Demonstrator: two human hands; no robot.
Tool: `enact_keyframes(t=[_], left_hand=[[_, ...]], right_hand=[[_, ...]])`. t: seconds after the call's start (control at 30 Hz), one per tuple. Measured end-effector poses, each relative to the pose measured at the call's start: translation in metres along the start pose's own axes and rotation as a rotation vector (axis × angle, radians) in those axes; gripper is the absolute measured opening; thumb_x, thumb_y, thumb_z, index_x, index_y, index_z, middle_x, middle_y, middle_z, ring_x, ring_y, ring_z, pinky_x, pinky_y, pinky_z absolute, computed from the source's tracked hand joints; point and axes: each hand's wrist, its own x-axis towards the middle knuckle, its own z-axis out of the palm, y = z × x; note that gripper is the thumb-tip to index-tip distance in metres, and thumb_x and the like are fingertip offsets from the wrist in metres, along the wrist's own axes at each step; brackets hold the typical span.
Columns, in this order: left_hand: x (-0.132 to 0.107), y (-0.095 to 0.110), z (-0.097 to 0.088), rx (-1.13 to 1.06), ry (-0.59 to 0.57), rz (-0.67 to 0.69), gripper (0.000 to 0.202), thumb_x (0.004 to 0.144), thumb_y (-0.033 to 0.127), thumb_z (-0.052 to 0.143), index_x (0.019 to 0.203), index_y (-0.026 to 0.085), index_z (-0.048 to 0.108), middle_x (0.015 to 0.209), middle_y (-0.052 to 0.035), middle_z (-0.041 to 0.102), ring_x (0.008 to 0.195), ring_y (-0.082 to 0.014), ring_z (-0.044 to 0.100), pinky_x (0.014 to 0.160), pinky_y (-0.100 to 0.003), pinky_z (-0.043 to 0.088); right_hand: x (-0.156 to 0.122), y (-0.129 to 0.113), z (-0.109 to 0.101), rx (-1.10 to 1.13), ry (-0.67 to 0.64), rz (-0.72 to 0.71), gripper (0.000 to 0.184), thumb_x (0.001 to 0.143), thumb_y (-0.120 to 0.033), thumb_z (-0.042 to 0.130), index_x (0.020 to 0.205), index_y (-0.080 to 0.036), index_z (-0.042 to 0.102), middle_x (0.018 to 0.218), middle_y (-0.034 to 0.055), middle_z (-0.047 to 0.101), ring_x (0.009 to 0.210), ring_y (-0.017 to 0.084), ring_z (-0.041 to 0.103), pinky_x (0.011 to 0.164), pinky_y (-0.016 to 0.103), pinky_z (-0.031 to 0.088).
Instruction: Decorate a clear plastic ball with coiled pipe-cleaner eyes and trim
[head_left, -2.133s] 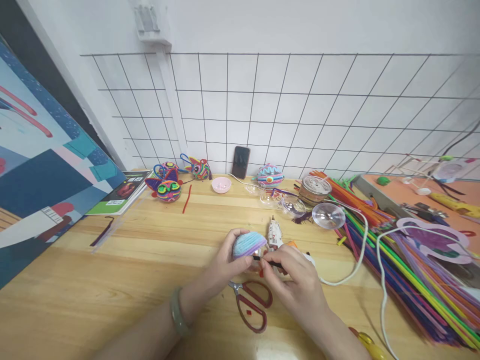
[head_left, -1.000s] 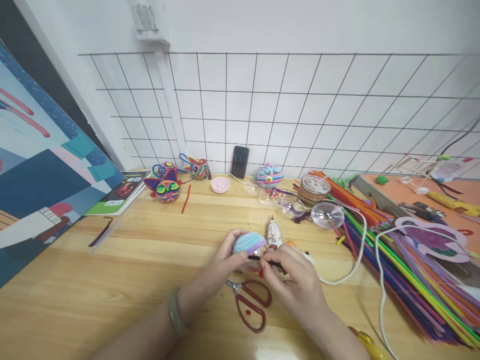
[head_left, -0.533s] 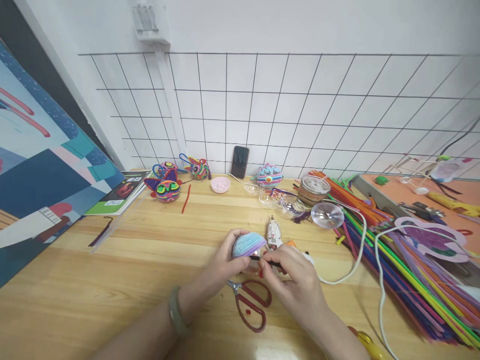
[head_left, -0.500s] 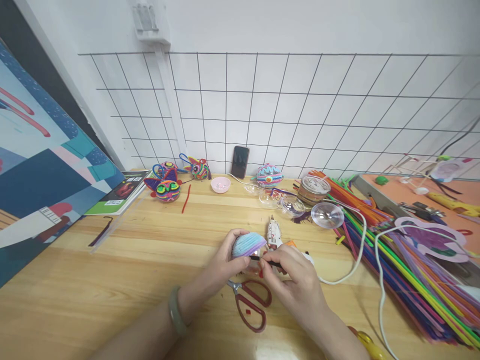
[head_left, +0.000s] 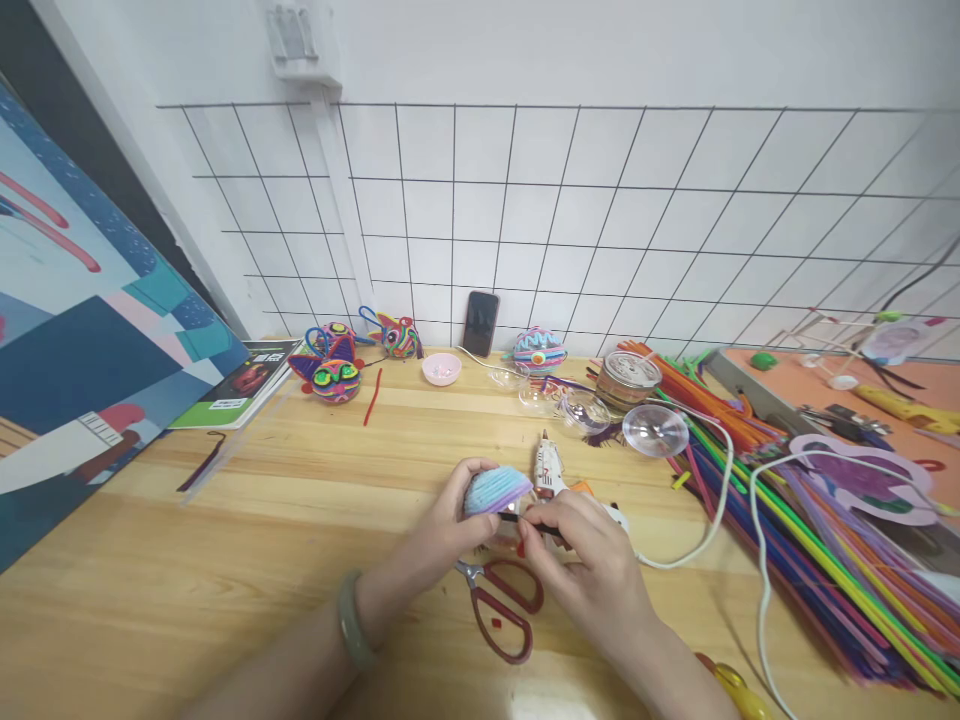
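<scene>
My left hand (head_left: 454, 515) is closed around a rounded craft piece (head_left: 499, 490) wrapped in light blue and purple pipe cleaner, tilted with its purple edge to the right. A clear part shows below it. Between the fingertips of my right hand (head_left: 592, 555) is a thin black pipe cleaner (head_left: 551, 529), its left end against the underside of the piece. Just beyond my hands lies a white hot glue gun (head_left: 547, 468), partly hidden by the right hand. Red-handled scissors (head_left: 506, 610) rest on the table below the hands, with their blades covered.
Bundles of colourful pipe cleaners (head_left: 795, 530) fill the right side, crossed by a white cable (head_left: 761, 570). Clear plastic domes (head_left: 655, 430) and a round tin (head_left: 628, 378) stand behind. At the back are a pink bowl (head_left: 441, 369), a phone (head_left: 481, 323) and finished craft figures (head_left: 335, 378).
Both hands stay nearly in place. The right fingers and the black pipe cleaner have shifted very slightly against the piece.
</scene>
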Motion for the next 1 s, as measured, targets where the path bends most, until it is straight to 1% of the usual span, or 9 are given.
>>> enact_keyframes(t=[0.23,0.4,0.53,0.63,0.77,0.87,1.0], left_hand=[[0.001,0.004,0.001,-0.03,0.005,-0.012,0.045,0.073,0.03,0.063,0.112,0.02,0.045,0.107,-0.0051,0.053,0.102,-0.0229,0.048,0.087,-0.032,0.038],[0.0,0.003,0.0,-0.074,0.015,-0.024,0.044,0.073,0.029,0.064,0.112,0.021,0.045,0.106,-0.0049,0.055,0.1,-0.022,0.05,0.084,-0.031,0.04],[0.0,0.004,0.001,-0.18,0.006,-0.078,0.043,0.074,0.028,0.063,0.113,0.022,0.045,0.111,-0.0068,0.054,0.101,-0.0233,0.052,0.078,-0.031,0.046],[0.001,0.007,0.002,-0.294,-0.02,-0.145,0.042,0.074,0.026,0.062,0.111,0.023,0.044,0.114,-0.0076,0.053,0.097,-0.0241,0.056,0.071,-0.033,0.051],[0.003,0.01,0.004,-0.415,-0.027,-0.184,0.041,0.071,0.024,0.063,0.107,0.021,0.044,0.106,-0.0072,0.056,0.087,-0.0215,0.06,0.065,-0.033,0.053],[0.002,0.009,0.003,-0.49,-0.036,-0.189,0.038,0.073,0.022,0.061,0.107,0.021,0.045,0.104,-0.0071,0.057,0.086,-0.02,0.061,0.067,-0.033,0.053],[0.001,0.007,0.001,-0.541,-0.057,-0.191,0.034,0.075,0.02,0.058,0.106,0.021,0.047,0.103,-0.0068,0.059,0.087,-0.0203,0.061,0.07,-0.035,0.053]], right_hand=[[0.0,-0.001,-0.001,0.015,0.0,0.003,0.008,0.084,-0.014,0.053,0.083,-0.019,0.06,0.068,0.0033,0.061,0.061,0.016,0.054,0.056,0.029,0.042],[0.0,-0.001,-0.005,0.101,0.001,0.019,0.014,0.085,-0.012,0.052,0.093,-0.019,0.061,0.078,0.0056,0.065,0.068,0.017,0.059,0.06,0.03,0.046],[0.0,0.003,-0.011,0.144,-0.003,0.047,0.017,0.085,-0.012,0.051,0.098,-0.019,0.061,0.083,0.0069,0.066,0.073,0.019,0.061,0.064,0.032,0.048],[0.002,0.006,-0.016,0.151,0.006,0.056,0.018,0.084,-0.01,0.053,0.097,-0.019,0.061,0.083,0.007,0.065,0.076,0.019,0.061,0.065,0.033,0.048],[0.003,0.011,-0.02,0.152,0.023,0.045,0.017,0.084,-0.01,0.054,0.098,-0.018,0.06,0.084,0.0083,0.063,0.078,0.019,0.06,0.065,0.032,0.05],[0.003,0.014,-0.022,0.13,0.027,0.025,0.017,0.084,-0.011,0.054,0.097,-0.019,0.061,0.085,0.0086,0.063,0.078,0.02,0.061,0.065,0.032,0.051],[0.002,0.014,-0.022,0.104,0.039,0.01,0.017,0.083,-0.012,0.054,0.096,-0.019,0.063,0.084,0.009,0.063,0.078,0.02,0.062,0.064,0.033,0.052]])
